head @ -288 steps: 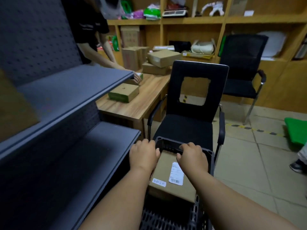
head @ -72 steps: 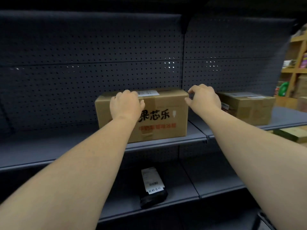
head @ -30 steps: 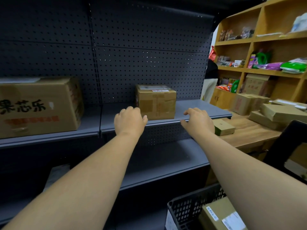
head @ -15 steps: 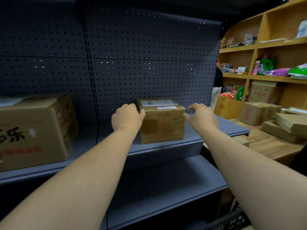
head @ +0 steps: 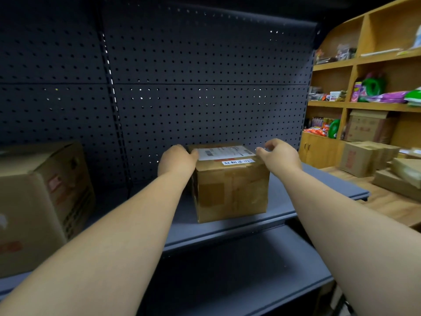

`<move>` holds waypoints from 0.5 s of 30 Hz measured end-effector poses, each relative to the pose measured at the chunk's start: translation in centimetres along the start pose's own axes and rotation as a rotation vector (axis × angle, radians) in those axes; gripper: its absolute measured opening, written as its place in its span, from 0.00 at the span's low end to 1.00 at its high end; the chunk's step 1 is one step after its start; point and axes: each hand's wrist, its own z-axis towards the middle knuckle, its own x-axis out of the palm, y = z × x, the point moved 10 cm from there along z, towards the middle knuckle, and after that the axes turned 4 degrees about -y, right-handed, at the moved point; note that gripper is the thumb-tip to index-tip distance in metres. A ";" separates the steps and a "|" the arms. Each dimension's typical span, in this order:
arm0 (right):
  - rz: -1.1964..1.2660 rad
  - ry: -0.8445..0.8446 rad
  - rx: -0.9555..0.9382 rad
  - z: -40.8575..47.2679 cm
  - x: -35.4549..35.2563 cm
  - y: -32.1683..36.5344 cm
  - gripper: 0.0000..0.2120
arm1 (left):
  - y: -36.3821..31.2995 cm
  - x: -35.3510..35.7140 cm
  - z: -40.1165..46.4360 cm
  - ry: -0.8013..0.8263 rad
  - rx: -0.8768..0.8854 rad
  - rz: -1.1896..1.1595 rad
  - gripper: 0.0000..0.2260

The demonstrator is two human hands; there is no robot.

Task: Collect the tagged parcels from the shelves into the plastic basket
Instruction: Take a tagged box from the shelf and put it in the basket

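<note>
Both arms extended forward toward dark shelf (head: 227, 231). Tagged parcel (head: 231, 190) sits upright on shelf, centre, near pegboard backing. Left hand (head: 177, 161) curled against parcel's upper left edge, touching; grip not clamped. Right hand (head: 281, 155) at upper right corner, fingers spread, grip open. Larger box (head: 38, 201) stands far left, same shelf.

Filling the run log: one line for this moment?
stage: reaching | target: small parcel on shelf | left hand touching | right hand open
</note>
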 end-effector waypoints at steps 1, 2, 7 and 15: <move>0.010 0.015 0.011 0.2 0.2 -0.1 0.20 | 0.1 0.4 0.2 0.021 -0.018 -0.010 0.19; 0.015 0.030 0.024 0.4 0.4 -0.2 0.19 | 0.3 0.8 0.5 0.043 -0.042 -0.021 0.18; 0.017 0.117 0.059 1.0 1.5 -0.4 0.21 | 0.7 2.3 1.3 0.112 -0.159 -0.090 0.17; 0.091 0.181 0.118 0.8 1.6 -0.9 0.20 | 0.6 2.9 1.0 0.101 -0.194 -0.142 0.16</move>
